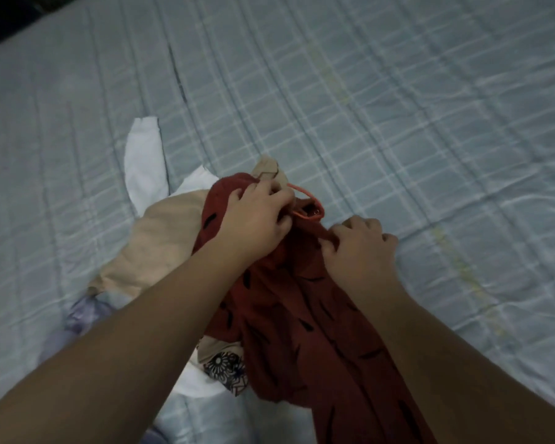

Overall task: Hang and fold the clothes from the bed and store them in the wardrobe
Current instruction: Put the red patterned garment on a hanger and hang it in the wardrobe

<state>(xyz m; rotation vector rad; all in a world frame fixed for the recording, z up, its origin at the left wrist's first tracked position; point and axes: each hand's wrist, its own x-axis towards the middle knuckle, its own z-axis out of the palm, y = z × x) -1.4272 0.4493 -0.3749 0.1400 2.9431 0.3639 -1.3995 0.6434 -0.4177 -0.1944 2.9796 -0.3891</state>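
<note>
From my remote view down onto the bed [398,107], a rust-red garment [302,302] with black dashes lies on a small heap of clothes at the near edge, over a beige garment [161,238] and a white one [143,161]. My left hand [257,216] is curled around its neck opening, where the hook of an orange hanger [302,192] pokes out. My right hand [359,248] pinches a ridge of cloth just beside that opening. The fabric looks thin, limp and light, so I judge it will sag and slide off the wire. The shoulder seams are the best hold, not the loose body.
</note>
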